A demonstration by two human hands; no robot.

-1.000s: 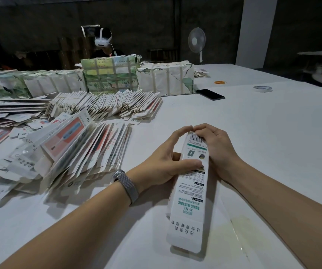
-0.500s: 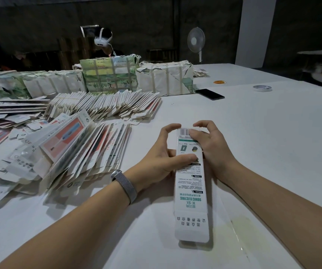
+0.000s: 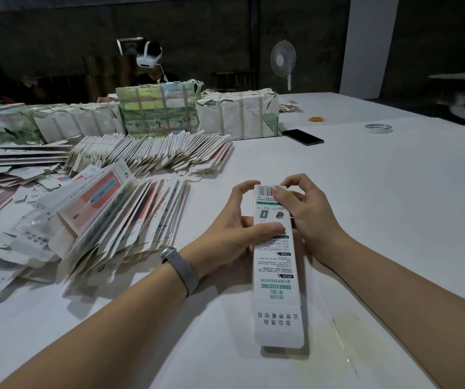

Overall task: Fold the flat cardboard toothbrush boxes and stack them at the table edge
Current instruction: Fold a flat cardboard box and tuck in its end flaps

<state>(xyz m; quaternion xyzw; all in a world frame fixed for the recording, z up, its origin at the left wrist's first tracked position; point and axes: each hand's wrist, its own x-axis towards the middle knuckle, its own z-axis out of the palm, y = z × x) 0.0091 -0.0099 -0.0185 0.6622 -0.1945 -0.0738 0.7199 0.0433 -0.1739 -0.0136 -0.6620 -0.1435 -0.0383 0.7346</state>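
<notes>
A long white toothbrush box [image 3: 277, 279] with green print and a barcode lies lengthwise on the white table [image 3: 379, 192] in front of me. My left hand [image 3: 234, 231] grips its left side, thumb laid across the top face and index finger curled at the far corner. My right hand [image 3: 301, 209] holds the far end, thumb on the barcode and fingers curled over the end. To the left lean rows of flat boxes [image 3: 119, 217], with a second fanned row [image 3: 152, 153] behind them.
Strapped paper-wrapped bundles [image 3: 236, 113] line the far side, with a person in a white headset behind them. A black phone [image 3: 302, 137], a tape roll [image 3: 378, 128] and an orange disc [image 3: 316, 119] lie at the far right. A fan [image 3: 283, 60] stands beyond the table.
The box has swung from tilted to straight and now lies flatter on the table. Both hands shifted with it, and my right fingers have lifted and curled over the far end.
</notes>
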